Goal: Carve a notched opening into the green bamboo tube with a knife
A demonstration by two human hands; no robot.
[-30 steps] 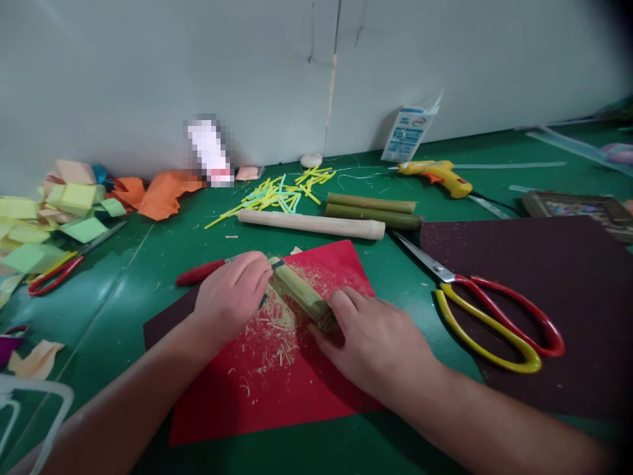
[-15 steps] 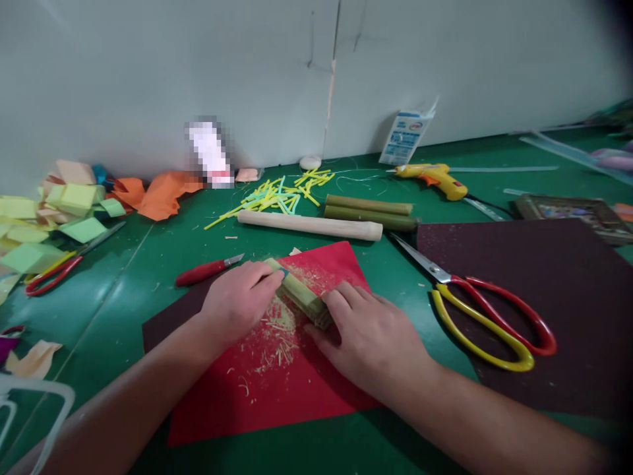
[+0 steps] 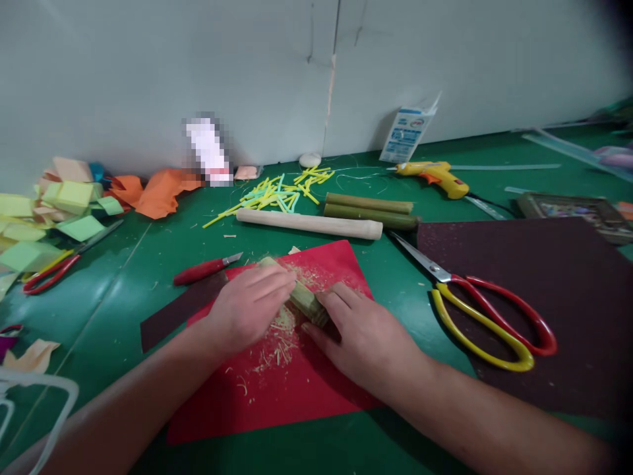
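Note:
A short greenish bamboo piece [image 3: 306,300] with a split, layered near end lies slanted over a red sheet [image 3: 217,409]. My right hand [image 3: 368,336] is closed around its near end, thumb underneath. My left hand [image 3: 252,307] lies over the far part, fingers pressed together; what is under the fingertips is hidden. Pale shavings and dust [image 3: 283,349] are scattered on the red sheet. Left of my left hand are a red-handled craft knife [image 3: 200,271] and a dark brown strip [image 3: 173,316].
Big red-and-yellow-handled scissors [image 3: 475,310] rest partly on a dark brown sheet [image 3: 524,264]. Behind my hands are a pale peeled stick [image 3: 306,223], two green bamboo pieces [image 3: 370,214], cut yellow strips [image 3: 277,194] and a yellow glue gun [image 3: 435,177]. Folded papers [image 3: 69,198] lie left.
My left hand has slid right and nearer along the bamboo piece, covering a small bluish bit that showed by its fingertips. My right hand has stayed at the near end.

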